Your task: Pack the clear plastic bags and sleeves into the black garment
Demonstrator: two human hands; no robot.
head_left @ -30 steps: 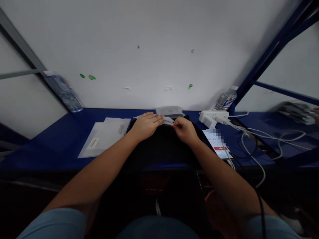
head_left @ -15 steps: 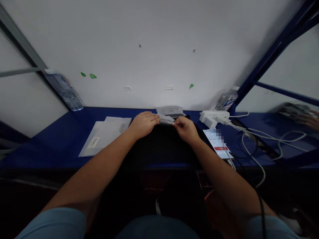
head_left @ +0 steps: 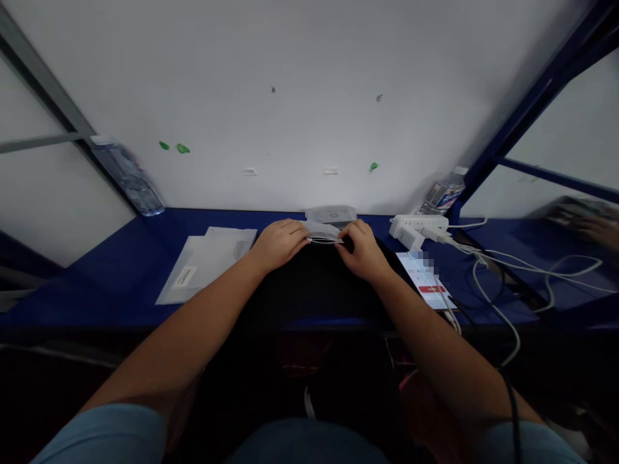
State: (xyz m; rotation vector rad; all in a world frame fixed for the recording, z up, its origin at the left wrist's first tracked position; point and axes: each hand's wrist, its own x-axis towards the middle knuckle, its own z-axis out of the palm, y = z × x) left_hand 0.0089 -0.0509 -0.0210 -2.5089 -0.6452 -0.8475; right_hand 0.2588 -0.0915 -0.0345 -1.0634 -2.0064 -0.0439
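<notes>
A thin whitish plastic bag is stretched between my two hands, its near edge bowed into a narrow gap. My left hand is closed on the bag's left end, with the fingers bent over it. At the right end, my right hand pinches the edge between thumb and fingers. Beneath both hands lies something black, too dark to make out. Just behind the bag, against the wall, rests a clear plastic package; its contents are unclear.
Flat translucent bags with a white label lie at left on the blue table. A lit phone, a white power strip and loose cables are at right. Bottles stand in both corners. Another person's hand shows at far right.
The bag's near edge has parted from a flat stack into a narrow gap. My right fingers have shifted slightly on the edge. The view has moved a little.
</notes>
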